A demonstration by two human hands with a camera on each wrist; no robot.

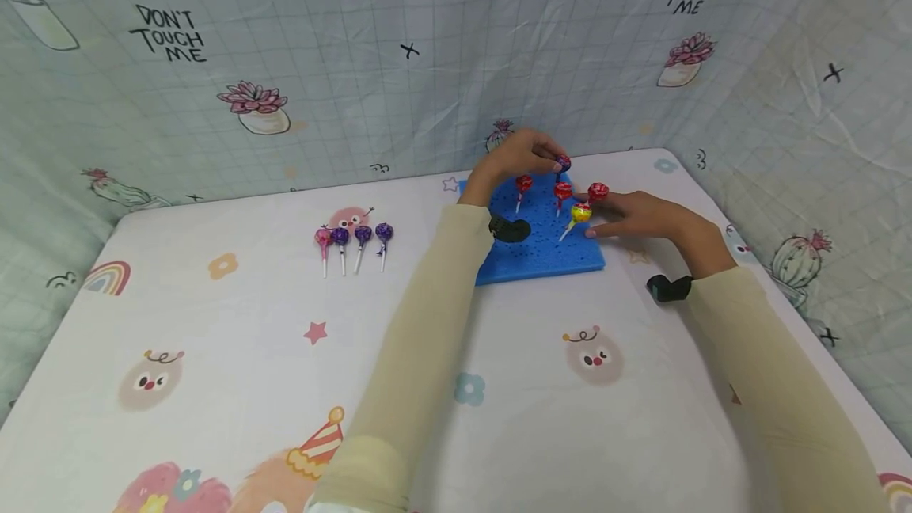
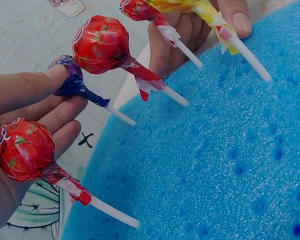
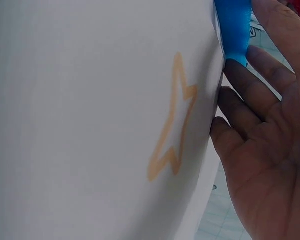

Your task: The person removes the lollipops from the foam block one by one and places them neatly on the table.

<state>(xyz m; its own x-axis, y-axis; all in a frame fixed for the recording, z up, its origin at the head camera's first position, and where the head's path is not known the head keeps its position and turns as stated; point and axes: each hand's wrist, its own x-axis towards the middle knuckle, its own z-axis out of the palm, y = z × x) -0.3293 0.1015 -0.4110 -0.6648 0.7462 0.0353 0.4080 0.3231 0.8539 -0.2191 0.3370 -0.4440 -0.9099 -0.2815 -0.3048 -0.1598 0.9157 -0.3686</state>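
Note:
At the back of the blue foam block [image 1: 541,248], my left hand [image 1: 523,155] pinches the wrapped head of a purple lollipop [image 2: 71,75]. Its stick tip meets the foam in the left wrist view. Three red lollipops [image 2: 101,45] and a yellow lollipop [image 1: 580,213] stand in the foam, leaning at various angles. My right hand [image 1: 644,216] lies along the block's right side, fingers extended, with the thumb near the front of that edge. In the right wrist view, the right hand's fingers [image 3: 252,90] are spread beside the blue foam and hold nothing.
Left of the block, a pink lollipop [image 1: 324,240] and three purple lollipops [image 1: 362,236] lie in a row on the white patterned tabletop [image 1: 249,355]. Many small holes dot the foam. A patterned fabric wall [image 1: 342,62] rises behind the table and on its sides.

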